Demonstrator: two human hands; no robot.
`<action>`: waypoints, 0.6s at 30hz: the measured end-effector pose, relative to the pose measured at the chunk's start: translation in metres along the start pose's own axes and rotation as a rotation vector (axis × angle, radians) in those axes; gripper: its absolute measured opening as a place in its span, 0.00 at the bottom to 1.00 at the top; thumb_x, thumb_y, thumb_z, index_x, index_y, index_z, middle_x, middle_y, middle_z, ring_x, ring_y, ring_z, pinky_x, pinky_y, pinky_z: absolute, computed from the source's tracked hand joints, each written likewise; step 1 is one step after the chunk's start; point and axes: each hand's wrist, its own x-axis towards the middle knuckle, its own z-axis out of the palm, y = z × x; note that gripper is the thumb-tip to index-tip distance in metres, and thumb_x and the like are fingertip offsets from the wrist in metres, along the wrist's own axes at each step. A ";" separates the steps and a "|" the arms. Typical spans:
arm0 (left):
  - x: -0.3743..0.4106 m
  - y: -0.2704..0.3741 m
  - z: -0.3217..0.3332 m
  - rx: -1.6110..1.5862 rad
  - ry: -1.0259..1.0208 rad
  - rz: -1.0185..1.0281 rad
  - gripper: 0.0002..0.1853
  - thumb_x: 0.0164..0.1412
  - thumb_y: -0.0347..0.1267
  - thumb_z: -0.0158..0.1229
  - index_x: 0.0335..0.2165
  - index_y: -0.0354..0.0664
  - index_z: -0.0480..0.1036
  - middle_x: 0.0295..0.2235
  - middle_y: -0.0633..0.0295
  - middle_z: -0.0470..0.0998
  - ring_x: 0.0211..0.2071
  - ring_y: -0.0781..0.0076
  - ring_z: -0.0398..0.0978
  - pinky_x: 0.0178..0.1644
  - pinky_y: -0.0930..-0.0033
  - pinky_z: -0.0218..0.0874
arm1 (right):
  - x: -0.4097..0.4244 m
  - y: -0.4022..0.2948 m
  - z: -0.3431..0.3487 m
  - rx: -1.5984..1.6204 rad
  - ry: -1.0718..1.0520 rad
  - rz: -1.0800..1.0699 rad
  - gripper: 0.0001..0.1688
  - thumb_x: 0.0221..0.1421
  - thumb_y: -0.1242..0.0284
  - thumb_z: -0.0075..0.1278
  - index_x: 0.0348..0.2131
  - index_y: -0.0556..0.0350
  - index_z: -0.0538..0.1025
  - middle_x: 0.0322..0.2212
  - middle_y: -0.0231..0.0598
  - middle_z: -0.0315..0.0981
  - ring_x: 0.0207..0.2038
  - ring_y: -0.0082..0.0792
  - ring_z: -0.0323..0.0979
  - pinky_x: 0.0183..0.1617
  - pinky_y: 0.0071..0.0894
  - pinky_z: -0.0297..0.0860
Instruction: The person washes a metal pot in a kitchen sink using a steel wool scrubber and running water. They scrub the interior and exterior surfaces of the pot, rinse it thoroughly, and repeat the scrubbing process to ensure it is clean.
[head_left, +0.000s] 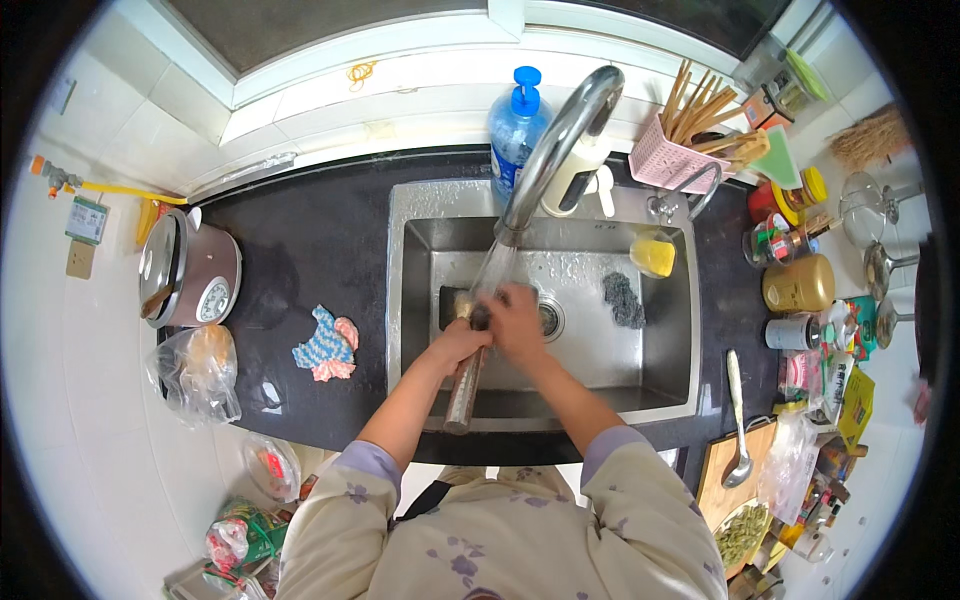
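My left hand (459, 346) is closed around a long metallic handle-like tool (465, 394) over the left part of the steel sink (517, 405). The tool's near end points towards me; its far end is hidden by my hands. My right hand (516, 322), blurred, is beside it with bent fingers; whether they grip it cannot be told. Water runs from the chrome faucet (551, 142) down onto my hands. A dark flat piece (448, 300) shows behind them. Right of the drain (551, 319) lies a dark mesh scrubber (622, 300).
A yellow sponge (657, 257) sits in a holder at the sink's right wall. Behind the sink stand a blue pump bottle (517, 124) and a pink utensil basket (667, 159). A crocheted cloth (326, 345) and rice cooker (191, 270) are left; a spoon (737, 420) lies right.
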 end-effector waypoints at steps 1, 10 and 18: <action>0.004 -0.003 -0.005 0.044 -0.038 0.042 0.10 0.41 0.27 0.54 0.24 0.30 0.65 0.17 0.57 0.68 0.17 0.70 0.68 0.19 0.69 0.60 | 0.002 -0.008 -0.001 0.004 -0.048 -0.100 0.23 0.38 0.77 0.45 0.40 0.46 0.69 0.37 0.43 0.60 0.40 0.46 0.56 0.43 0.41 0.58; -0.016 0.004 0.018 1.034 0.229 0.313 0.19 0.41 0.27 0.53 0.33 0.23 0.62 0.27 0.45 0.71 0.31 0.59 0.72 0.32 0.65 0.63 | -0.019 0.006 -0.017 0.139 -0.092 0.057 0.25 0.34 0.78 0.51 0.39 0.48 0.68 0.37 0.47 0.59 0.42 0.48 0.57 0.43 0.39 0.60; -0.008 -0.020 0.029 1.540 0.314 0.319 0.23 0.39 0.25 0.54 0.37 0.25 0.60 0.36 0.43 0.65 0.34 0.54 0.70 0.33 0.69 0.66 | 0.001 -0.002 -0.002 0.044 0.034 0.164 0.20 0.35 0.77 0.50 0.35 0.51 0.69 0.36 0.45 0.59 0.40 0.47 0.59 0.40 0.39 0.61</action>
